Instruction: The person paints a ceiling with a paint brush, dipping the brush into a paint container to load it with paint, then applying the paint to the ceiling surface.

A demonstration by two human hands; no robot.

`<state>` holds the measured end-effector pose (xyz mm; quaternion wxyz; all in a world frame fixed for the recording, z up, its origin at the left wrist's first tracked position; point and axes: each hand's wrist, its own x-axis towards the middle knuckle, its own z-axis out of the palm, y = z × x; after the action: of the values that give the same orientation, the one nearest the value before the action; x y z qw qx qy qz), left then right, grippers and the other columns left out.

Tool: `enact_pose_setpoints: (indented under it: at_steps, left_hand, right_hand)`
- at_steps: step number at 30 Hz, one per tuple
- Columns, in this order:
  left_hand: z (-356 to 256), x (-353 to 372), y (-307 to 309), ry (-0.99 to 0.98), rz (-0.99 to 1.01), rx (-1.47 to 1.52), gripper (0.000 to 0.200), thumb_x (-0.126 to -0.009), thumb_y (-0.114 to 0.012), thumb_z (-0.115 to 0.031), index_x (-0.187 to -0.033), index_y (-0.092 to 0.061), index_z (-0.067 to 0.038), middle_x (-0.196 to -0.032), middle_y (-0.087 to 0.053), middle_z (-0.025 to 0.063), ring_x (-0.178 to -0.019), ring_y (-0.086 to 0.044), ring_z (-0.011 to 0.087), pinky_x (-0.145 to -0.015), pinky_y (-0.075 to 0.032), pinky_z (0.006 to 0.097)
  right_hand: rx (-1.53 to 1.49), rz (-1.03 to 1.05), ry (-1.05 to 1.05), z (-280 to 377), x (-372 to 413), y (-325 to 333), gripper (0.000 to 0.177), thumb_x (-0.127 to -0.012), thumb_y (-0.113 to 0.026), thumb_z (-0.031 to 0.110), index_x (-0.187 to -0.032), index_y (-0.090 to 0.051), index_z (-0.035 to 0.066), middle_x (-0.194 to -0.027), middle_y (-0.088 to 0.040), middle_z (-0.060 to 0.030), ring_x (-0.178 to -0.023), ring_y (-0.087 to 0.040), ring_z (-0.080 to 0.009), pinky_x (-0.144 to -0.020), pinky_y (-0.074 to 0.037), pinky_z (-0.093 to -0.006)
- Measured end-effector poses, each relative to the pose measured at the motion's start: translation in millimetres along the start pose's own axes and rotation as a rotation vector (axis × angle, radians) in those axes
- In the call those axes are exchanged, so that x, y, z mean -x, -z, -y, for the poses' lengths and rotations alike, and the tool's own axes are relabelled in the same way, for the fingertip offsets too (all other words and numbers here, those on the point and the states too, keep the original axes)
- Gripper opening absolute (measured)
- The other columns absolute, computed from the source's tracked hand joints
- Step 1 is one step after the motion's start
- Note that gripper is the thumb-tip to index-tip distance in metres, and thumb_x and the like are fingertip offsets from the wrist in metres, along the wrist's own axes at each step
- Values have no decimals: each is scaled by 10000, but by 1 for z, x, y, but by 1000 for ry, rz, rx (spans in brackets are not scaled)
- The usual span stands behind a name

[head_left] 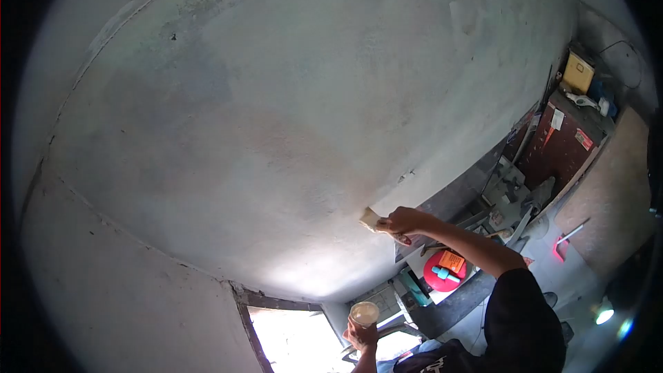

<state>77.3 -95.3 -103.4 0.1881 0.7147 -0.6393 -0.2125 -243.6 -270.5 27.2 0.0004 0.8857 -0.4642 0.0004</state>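
My right hand (pixel 407 222), at the end of a raised arm in a black sleeve, is closed round the handle of a paintbrush (pixel 369 219). The pale, wide bristles are at the grey-white patchy wall (pixel 276 97) and appear to touch it. Lower down, my left hand (pixel 360 335) is wrapped round a clear cup (pixel 364 313) with whitish contents, below and a little left of the brush. Part of the left forearm is cut off by the bottom edge.
A bright window (pixel 297 338) is at the lower left. Below my right arm, a red round stool (pixel 436 284) bears an orange packet and a blue object. A dark red cabinet (pixel 559 141) with a yellow container (pixel 579 72) on top stands right, near a pink dustpan (pixel 560 249).
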Motion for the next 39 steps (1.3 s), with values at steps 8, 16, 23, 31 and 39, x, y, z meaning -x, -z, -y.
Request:
enact_pose_setpoints:
  at_steps: [8, 16, 23, 31, 39]
  left_hand:
    - [4, 2, -1, -7, 3, 4, 630, -621, -736, -395, -1124, -481, -114, -992, -618, 94, -958, -576, 267, -882, -334, 417]
    - [2, 0, 5, 14, 32, -11, 598, -640, -729, -431, -1086, -486, -114, -976, -625, 99, -937, -581, 271, -873, -323, 431]
    - [4, 1, 5, 12, 56, -18, 580, -666, -702, -406, -1107, -469, -110, -965, -624, 98, -952, -584, 252, -907, -300, 453]
    - [17, 0, -3, -119, -4, 19, 583, -669, -695, -379, -1133, -464, -113, -956, -619, 99, -951, -579, 257, -909, -306, 459]
    - [6, 1, 2, -75, -14, 46, 565, -646, -699, -301, -1119, -470, -94, -968, -614, 127, -938, -580, 291, -879, -327, 428]
  right_hand:
    - [-584, -213, -618, 13, 23, 304, 367, -754, -635, 125, -1094, -511, 65, -625, -592, -103, -526, -611, -190, -504, -489, -339]
    - [537, -943, -65, 11, -32, 357, 263, -736, -629, 94, -956, -493, 48, -763, -584, -82, -611, -599, -214, -552, -480, -363]
    - [234, -446, 181, 18, -53, 115, 291, -782, -596, 182, -1031, -487, 81, -793, -587, -85, -563, -604, -205, -526, -498, -354]
    - [-458, 292, -198, 7, -16, 50, 250, -727, -617, 180, -961, -590, 95, -610, -632, -19, -541, -636, -166, -524, -497, -307]
    - [455, 110, -517, 18, 25, 382, 731, -385, -827, 46, -1037, -498, 84, -941, -617, -112, -864, -621, -273, -764, -484, -399]
